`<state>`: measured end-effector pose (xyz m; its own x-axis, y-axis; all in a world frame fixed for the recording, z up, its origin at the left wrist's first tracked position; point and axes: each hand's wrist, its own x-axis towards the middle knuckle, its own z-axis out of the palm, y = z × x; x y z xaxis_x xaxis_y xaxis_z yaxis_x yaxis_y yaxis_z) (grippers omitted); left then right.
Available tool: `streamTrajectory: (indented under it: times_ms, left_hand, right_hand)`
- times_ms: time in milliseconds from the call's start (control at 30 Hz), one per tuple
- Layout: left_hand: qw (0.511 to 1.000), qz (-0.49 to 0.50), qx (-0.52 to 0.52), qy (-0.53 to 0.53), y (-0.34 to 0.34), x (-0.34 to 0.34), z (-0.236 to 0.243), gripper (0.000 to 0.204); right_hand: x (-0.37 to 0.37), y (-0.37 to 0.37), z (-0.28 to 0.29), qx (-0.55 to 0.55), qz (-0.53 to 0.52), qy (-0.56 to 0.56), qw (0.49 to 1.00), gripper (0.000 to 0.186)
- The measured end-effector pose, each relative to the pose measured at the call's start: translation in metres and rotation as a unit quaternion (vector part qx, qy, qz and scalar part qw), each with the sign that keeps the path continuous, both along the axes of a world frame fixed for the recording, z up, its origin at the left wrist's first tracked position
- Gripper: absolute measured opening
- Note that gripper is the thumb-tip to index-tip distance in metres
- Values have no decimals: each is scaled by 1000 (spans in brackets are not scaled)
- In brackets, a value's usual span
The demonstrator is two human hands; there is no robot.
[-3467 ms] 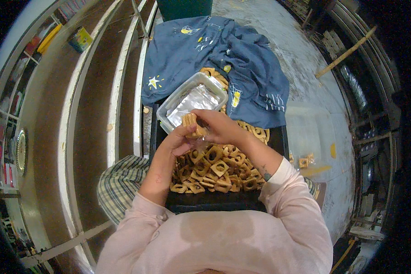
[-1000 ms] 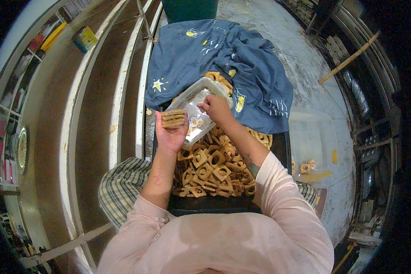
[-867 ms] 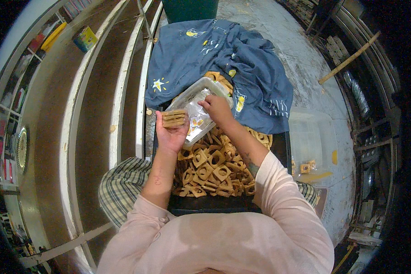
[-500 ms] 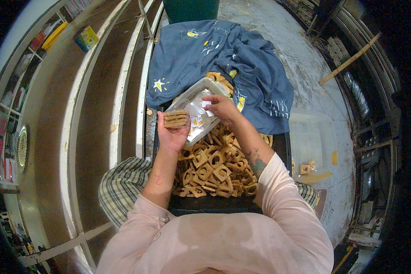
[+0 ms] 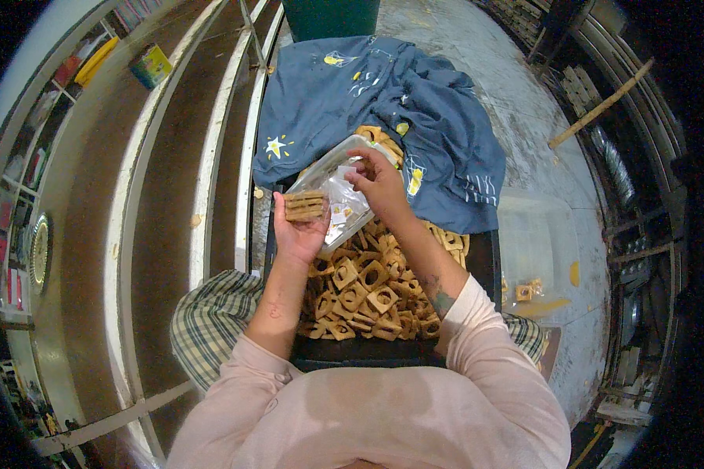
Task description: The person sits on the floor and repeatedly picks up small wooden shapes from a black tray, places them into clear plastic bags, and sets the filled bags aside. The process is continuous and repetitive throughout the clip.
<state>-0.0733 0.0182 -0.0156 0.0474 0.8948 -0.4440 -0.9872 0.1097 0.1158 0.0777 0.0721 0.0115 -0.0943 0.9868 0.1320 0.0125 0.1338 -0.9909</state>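
A short stack of square tan biscuits (image 5: 305,206), seemingly in clear plastic, rests in my left hand (image 5: 300,239), whose fingers wrap round it. Just to the right, my right hand (image 5: 382,187) pinches a small white slip (image 5: 344,174) over a clear plastic tub (image 5: 310,169). Inside that tub lie clear film and several white and orange slips (image 5: 338,223). The tub sits tilted on a heap of square biscuits with round holes (image 5: 360,293), which fills a black crate (image 5: 486,270) before me.
A dark blue patterned cloth (image 5: 328,102) covers the crate's far part. Beyond it stands a green bin (image 5: 330,17). To the right on the floor is a clear plastic box (image 5: 540,234) with a few packed biscuits. White-edged steps (image 5: 211,148) run along the left.
My right hand has shifted slightly and turned, its fingers curling more over the tub with the white slip. My left hand still holds the biscuits in nearly the same place.
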Motion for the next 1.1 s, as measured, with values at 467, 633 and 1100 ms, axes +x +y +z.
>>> streamTrajectory:
  times_ms: [467,633,1100]
  left_hand:
    - [998,0,54,20,-11,18,13,50]
    - [996,0,82,27,-12,29,13,55]
    - [982,-19,181,58,-22,43,15,74]
  right_hand:
    - [4,-25,39,400,23,-210,892,18]
    - [5,-28,31,449,-25,-200,870,17]
    - [7,-51,32,461,-144,-281,829,23]
